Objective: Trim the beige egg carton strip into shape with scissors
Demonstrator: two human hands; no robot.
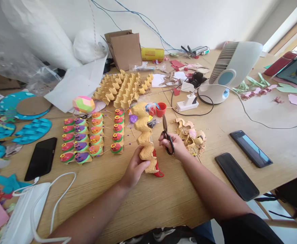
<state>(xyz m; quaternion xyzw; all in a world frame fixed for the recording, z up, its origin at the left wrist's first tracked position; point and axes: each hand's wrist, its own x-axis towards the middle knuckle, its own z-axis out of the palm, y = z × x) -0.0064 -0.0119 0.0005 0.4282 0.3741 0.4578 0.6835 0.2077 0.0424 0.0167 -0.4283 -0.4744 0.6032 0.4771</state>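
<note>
At the near middle of the counter [150, 200], two hands hold an egg-carton strip [144, 135] and scissors [167, 137].
The left hand [135, 168] closes its fingers round the upright strip's lower end. Just right, the right hand [175, 146] has its fingers gripping the scissors, blades pointing far. Beyond lie cardboard scraps [190, 133], painted cups [92, 137] and a white fan [229, 71].

Left hand [135, 167], right hand [175, 146] — grips closed

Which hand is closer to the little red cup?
Right. The right hand, holding scissors, is just below the red cup in the picture. The left hand, gripping the egg carton strip, is farther down and left.
</note>
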